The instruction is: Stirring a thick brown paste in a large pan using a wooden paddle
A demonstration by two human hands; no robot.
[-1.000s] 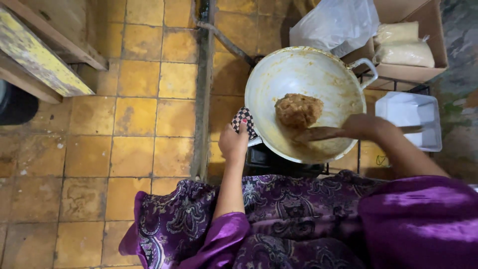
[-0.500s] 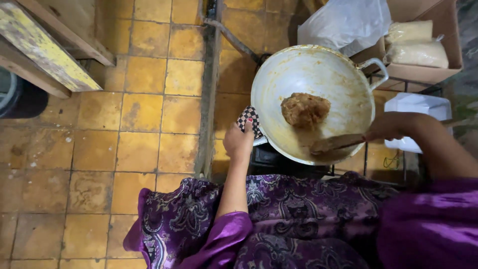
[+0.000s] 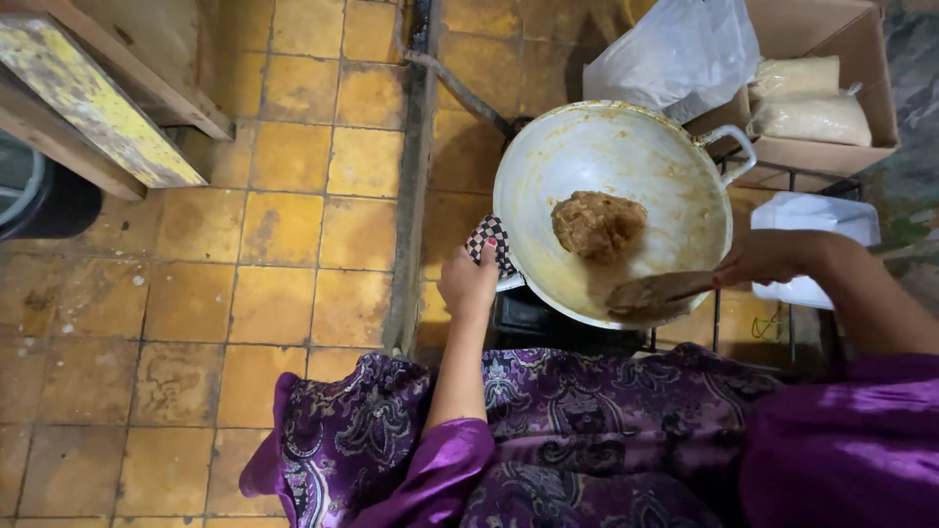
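Left hand [image 3: 468, 284] closed on a checkered cloth [image 3: 491, 241], gripping through it the near handle of a big pale wok [image 3: 587, 156], at about 8 o'clock on the wok's rim. Right hand [image 3: 758, 262] closed around the handle of a wooden spatula [image 3: 653, 291], coming in from 3 o'clock; fingers wrapped, no gap visible. Spatula blade rests flat on the wok's inner wall at about 5 o'clock of the bowl, smeared with brown paste. It sits apart from the food, not touching it.

Lump of brown, grainy cooked mass [image 3: 597, 223] sits in the wok near the centre, slightly toward 6 o'clock, one compact mound. Wok interior has thin brown streaks along the rim. Second handle [image 3: 736, 145] sticks out at 2 o'clock. Wok sits on a dark burner stand [image 3: 548, 323], mostly hidden beneath it.

At 12 to 1 o'clock from the wok: a white plastic bag [image 3: 675, 54], crumpled, touching a cardboard box [image 3: 861, 59]. Inside the box, two clear bags of pale grainy stuff [image 3: 807, 103], stacked one by the other. At 3 o'clock, just behind the right forearm, a white plastic container [image 3: 817, 220], partly hidden.

Yellow tiled floor [image 3: 245, 235] fills the left side, worn and stained. At 10 o'clock, a wooden plank with chipped yellow paint [image 3: 88, 103], tilted. Dark round object at far 9 o'clock edge, cannot tell what. Purple patterned fabric [image 3: 548, 420] along the bottom, the person's clothing, sleeves purple too.
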